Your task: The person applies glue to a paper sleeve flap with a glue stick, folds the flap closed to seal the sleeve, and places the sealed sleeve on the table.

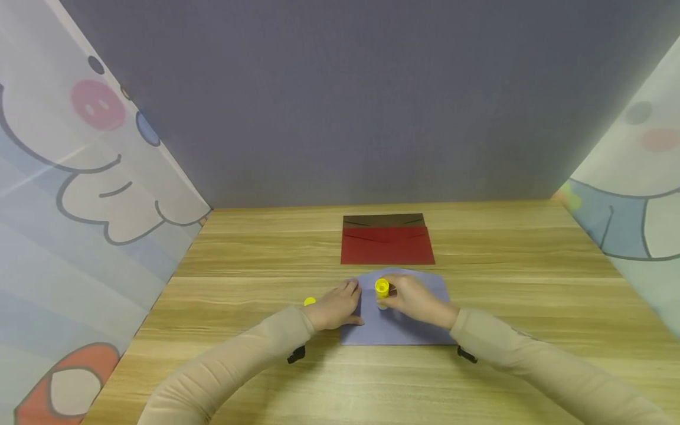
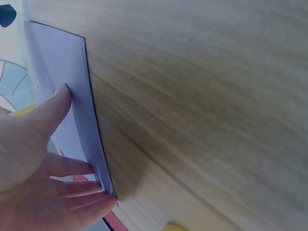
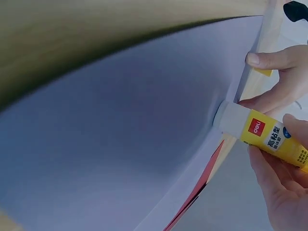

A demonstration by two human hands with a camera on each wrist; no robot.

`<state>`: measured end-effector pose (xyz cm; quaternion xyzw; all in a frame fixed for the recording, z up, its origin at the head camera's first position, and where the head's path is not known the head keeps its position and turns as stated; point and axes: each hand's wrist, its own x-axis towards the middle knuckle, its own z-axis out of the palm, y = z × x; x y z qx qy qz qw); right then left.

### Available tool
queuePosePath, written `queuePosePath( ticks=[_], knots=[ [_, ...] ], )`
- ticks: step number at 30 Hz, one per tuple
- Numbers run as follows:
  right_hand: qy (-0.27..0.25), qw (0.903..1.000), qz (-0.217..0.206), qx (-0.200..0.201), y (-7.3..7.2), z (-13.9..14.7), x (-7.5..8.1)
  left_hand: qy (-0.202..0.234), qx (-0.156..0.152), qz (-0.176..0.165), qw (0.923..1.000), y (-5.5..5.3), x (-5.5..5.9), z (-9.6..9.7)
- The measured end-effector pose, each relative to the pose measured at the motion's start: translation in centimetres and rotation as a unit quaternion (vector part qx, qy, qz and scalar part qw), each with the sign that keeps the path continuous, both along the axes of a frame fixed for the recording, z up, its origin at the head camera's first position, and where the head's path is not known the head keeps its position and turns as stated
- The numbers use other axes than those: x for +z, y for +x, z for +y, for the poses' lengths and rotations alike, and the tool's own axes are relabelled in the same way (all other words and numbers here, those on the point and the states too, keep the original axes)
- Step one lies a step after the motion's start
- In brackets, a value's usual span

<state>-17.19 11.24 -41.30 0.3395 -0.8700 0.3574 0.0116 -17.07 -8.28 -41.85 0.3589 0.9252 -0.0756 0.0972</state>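
Note:
A lavender envelope (image 1: 406, 330) lies on the wooden table in front of the person, its flap side toward the back. My right hand (image 1: 417, 300) grips a yellow glue stick (image 3: 272, 134) upright, its white end down at the paper, as the right wrist view shows. The left hand (image 1: 337, 305) rests on the envelope's left edge with fingers extended. In the left wrist view its thumb (image 2: 60, 98) and fingertips press along that edge. A yellow cap (image 1: 310, 301) sits on the table beside the left wrist, partly hidden by it.
Behind the lavender envelope lies a red envelope (image 1: 388, 248), overlapping a dark brown envelope (image 1: 382, 220). A grey panel (image 1: 372, 106) rises at the table's back edge. Cartoon-printed sheets (image 1: 106, 177) flank the table on both sides.

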Motion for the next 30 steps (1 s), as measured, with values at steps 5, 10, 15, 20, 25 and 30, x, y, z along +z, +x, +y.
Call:
queuePosePath(
  ticks=[5, 10, 15, 20, 25, 30],
  knots=[
    [-0.004, 1.0000, -0.006, 0.001, 0.0, -0.4, -0.1, 0.002, -0.004, 0.000, 1.0000, 0.1, 0.1, 0.0],
    [-0.008, 0.9999, -0.010, 0.001, 0.1, -0.4, -0.2, 0.000, -0.008, 0.005, 1.0000, 0.0, 0.1, -0.1],
    [-0.005, 0.9999, -0.016, -0.001, 0.3, -0.2, -0.2, -0.003, -0.008, 0.005, 0.9999, 0.0, 0.1, -0.1],
    [0.002, 0.9993, -0.031, -0.018, 0.5, 0.7, 0.0, -0.001, -0.010, 0.001, 1.0000, 0.0, -0.1, -0.1],
    [0.009, 0.9986, -0.031, -0.041, 0.6, 1.9, 0.0, -0.003, -0.006, -0.003, 1.0000, -0.1, -0.2, -0.2],
    [0.002, 0.9988, -0.013, -0.047, 0.6, 3.0, -0.2, -0.007, -0.005, -0.002, 1.0000, -0.2, -0.2, -0.2]
  ],
)
